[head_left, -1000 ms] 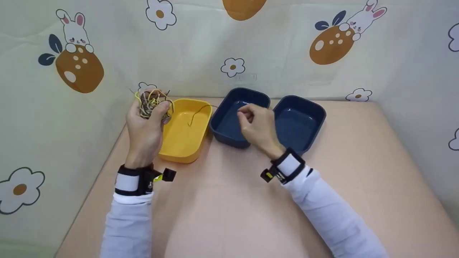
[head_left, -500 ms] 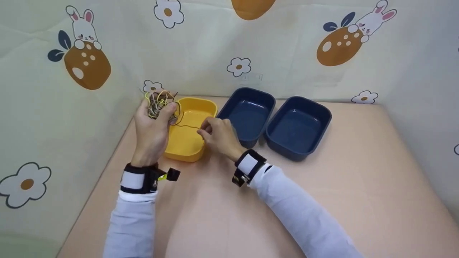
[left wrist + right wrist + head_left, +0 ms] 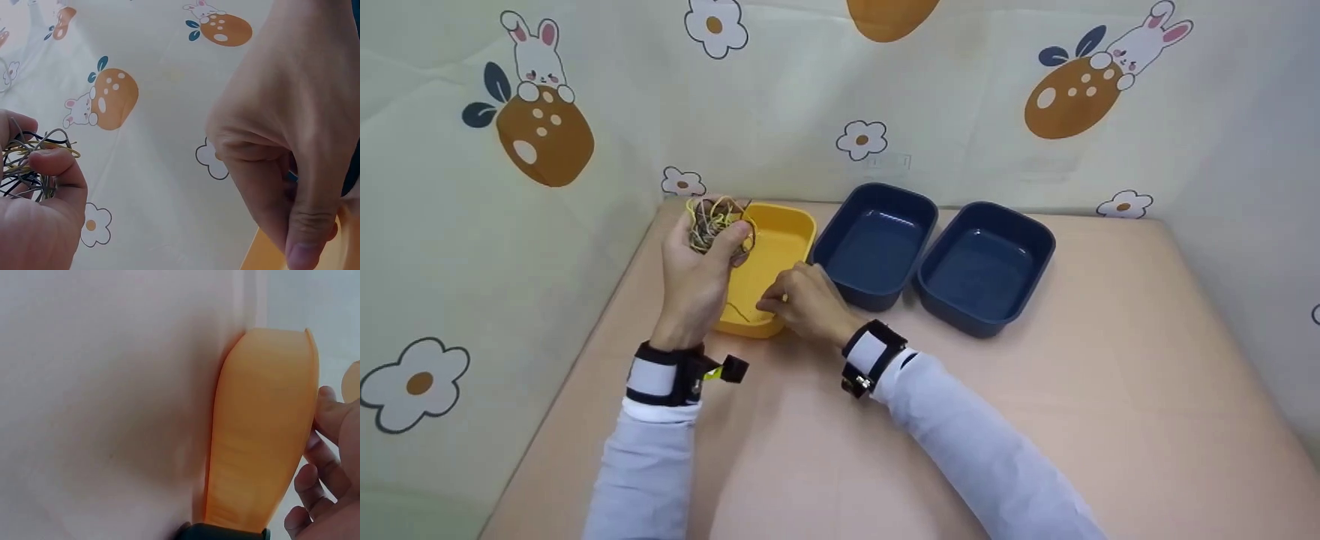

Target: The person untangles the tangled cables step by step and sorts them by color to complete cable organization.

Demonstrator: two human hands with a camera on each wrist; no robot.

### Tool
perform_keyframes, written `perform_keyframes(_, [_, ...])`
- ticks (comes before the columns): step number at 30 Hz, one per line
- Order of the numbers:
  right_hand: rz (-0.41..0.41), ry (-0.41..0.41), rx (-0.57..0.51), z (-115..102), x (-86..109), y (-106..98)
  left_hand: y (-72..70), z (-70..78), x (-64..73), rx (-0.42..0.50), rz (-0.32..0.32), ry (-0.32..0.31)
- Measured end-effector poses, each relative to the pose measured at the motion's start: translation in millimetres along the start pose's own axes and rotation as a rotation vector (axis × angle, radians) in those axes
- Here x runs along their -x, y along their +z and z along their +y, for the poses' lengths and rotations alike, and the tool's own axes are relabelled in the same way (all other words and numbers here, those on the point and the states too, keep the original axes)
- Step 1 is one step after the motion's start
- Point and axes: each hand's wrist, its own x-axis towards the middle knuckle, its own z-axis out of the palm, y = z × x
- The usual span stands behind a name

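Observation:
My left hand [image 3: 697, 277] grips a tangled bundle of thin wires [image 3: 718, 225] in yellow, grey and black, with the thumb across it. The bundle also shows at the left edge of the left wrist view. Below it stands a yellow plastic box [image 3: 754, 330]. One short dark wire [image 3: 739, 311] lies inside, near the front end. My right hand [image 3: 810, 300] is over that box's right side, fingertips close to the dark wire. In the right wrist view its fingers stand apart beside the yellow wall, with no wire showing between them.
Two dark blue boxes, the middle one [image 3: 876, 292] and the right one [image 3: 982, 315], stand beside the yellow box. A pale patterned cloth [image 3: 960, 90] hangs as the wall behind. The tabletop [image 3: 1110, 337] is light peach.
My right hand has come left from the middle blue box, drawn a dark wire out beside the bundle, and lowered; the wire now lies in the yellow box. The left hand shifted slightly right.

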Motion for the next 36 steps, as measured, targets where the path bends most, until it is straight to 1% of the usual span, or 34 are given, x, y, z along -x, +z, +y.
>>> perform_keyframes(4, [0.028, -0.011, -0.063, 7, 9.2, -10, 5.7, -4.4, 2.9, -0.009, -0.023, -0.035])
perform_keyframes(6, [0.066, -0.008, -0.101, 11, 16.7, -18, 8.9, -7.6, 4.5, -0.011, -0.044, -0.055])
perform_keyframes(9, [0.142, 0.009, -0.147, 18, 31.7, -36, 14.8, -14.9, 6.8, -0.026, -0.094, -0.088])
perform_keyframes(12, [0.221, 0.012, -0.191, 26, 48.1, -59, 20.7, -23.6, 9.3, -0.036, -0.166, -0.107])
perform_keyframes(15, [0.287, 0.013, -0.245, 31, 64.3, -83, 28.8, -31.6, 13.4, -0.025, -0.241, -0.132])
perform_keyframes(17, [0.332, 0.026, -0.282, 32, 75.6, -97, 36.2, -35.6, 16.1, 0.0, -0.296, -0.155])
perform_keyframes(19, [0.357, 0.038, -0.312, 31, 87.1, -109, 44.5, -39.0, 18.9, 0.034, -0.346, -0.189])
perform_keyframes(21, [0.363, 0.039, -0.338, 31, 98.2, -119, 52.5, -42.0, 21.2, 0.034, -0.4, -0.207])
perform_keyframes(25, [0.359, -0.008, -0.34, 29, 117.1, -131, 66.1, -46.4, 26.1, 0.009, -0.5, -0.213])
perform_keyframes(28, [0.39, -0.071, -0.306, 28, 128.0, -135, 76.5, -49.5, 29.1, 0.016, -0.557, -0.218])
perform_keyframes(32, [0.44, -0.149, -0.264, 27, 137.7, -138, 89.3, -52.6, 32.3, 0.049, -0.596, -0.23])
perform_keyframes(36, [0.461, -0.158, -0.22, 26, 140.0, -140, 96.5, -54.9, 34.8, 0.054, -0.624, -0.225])
